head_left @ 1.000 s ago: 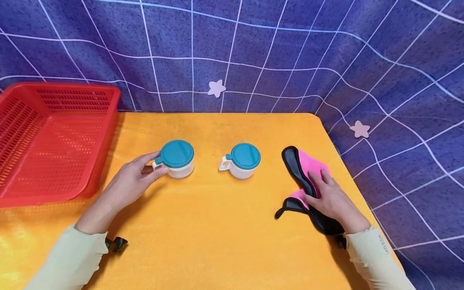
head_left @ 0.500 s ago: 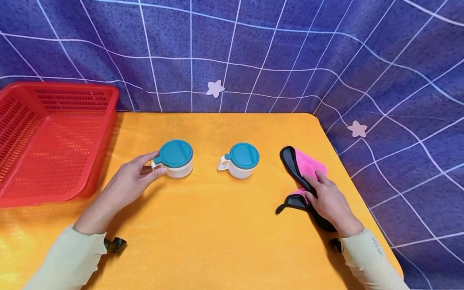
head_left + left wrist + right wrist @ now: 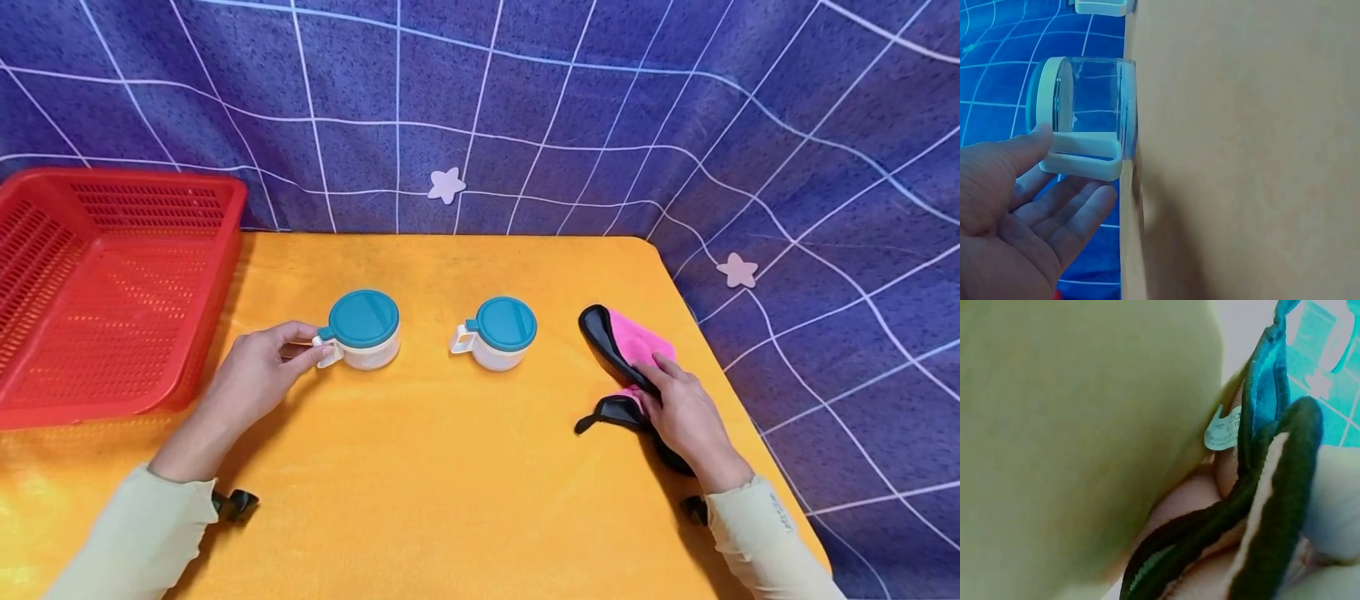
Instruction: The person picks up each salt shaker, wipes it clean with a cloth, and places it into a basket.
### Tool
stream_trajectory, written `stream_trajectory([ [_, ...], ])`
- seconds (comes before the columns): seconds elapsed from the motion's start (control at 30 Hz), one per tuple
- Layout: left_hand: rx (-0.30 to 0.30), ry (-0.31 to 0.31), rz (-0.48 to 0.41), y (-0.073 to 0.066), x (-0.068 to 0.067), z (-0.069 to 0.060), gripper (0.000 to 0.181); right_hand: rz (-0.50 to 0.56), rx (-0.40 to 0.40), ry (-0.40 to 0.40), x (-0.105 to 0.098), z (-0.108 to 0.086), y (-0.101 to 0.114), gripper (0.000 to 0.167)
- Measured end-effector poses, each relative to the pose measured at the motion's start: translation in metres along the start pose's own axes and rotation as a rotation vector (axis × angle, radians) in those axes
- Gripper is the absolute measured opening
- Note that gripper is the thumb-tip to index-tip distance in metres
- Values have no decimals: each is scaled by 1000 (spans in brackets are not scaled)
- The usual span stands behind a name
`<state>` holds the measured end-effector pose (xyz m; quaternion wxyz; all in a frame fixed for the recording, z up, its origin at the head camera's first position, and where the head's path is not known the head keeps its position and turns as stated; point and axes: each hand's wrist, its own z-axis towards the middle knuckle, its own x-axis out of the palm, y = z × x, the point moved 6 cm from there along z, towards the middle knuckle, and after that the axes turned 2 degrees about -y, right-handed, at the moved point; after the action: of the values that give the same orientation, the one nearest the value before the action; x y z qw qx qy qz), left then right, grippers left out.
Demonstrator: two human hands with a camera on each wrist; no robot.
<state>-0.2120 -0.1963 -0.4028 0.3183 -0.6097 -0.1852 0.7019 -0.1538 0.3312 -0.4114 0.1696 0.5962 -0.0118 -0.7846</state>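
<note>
When seen overhead, note cloth pinched in right hand, long axis far-left to near-right, near end part-hidden, cup handle pointing toward left hand, finger closure there unverifiable.

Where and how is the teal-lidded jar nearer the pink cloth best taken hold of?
Probably by its white handle, coming from the person's left: the handle juts out that way from the upright jar, and its loop has an opening to hook through. A gap separates it from the other jar, leaving what looks like enough room.
</note>
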Motion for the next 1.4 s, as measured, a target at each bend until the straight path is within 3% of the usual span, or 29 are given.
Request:
stream_trajectory([
  [0.23, -34, 39, 15, 2, 0, 0, 35, 28, 7, -78, -13, 4, 0, 39],
  [0.57, -33, 28, -25, 7, 1, -2, 26, 50, -116, -255, -48, 17, 13, 50],
  [0.93, -31, 34, -109, 13, 7, -3, 27, 32, -189, -328, -74, 37, 32, 52],
  [1.27, -100, 119, -172, 16, 16, 0, 31, 61, -301, -368, -96, 57, 65, 54],
  [1.4, -107, 117, -187, 14, 16, -1, 33, 80, -334, -358, -99, 67, 77, 54],
])
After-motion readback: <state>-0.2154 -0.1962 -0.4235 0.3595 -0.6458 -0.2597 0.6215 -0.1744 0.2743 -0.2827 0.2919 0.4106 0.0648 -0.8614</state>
